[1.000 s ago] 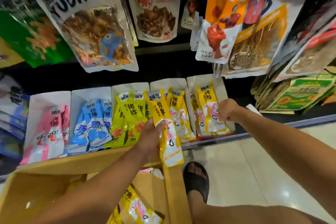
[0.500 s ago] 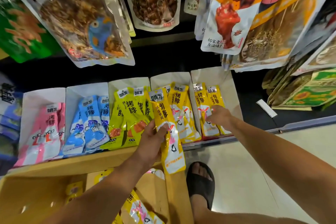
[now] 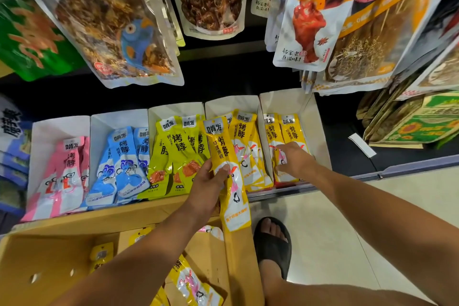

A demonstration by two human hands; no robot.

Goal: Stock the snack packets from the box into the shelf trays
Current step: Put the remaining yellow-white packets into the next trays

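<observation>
Yellow packet gripped by left hand | right hand seemingly presses tray packets | box holds more

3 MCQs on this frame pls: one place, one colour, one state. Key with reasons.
1. Where is the right hand?
A) in the pink-packet tray
B) in the rightmost tray
C) on a hanging pouch

2. What colour is the packet held by the left hand?
A) blue
B) pink
C) yellow

3. The cardboard box is:
A) open, snack packets inside
B) taped shut
C) upside down

Key:
1 B: it reaches into the tray furthest right.
2 C: the wrapper in that grip is yellow.
3 A: the top is open and packets show inside.
</observation>
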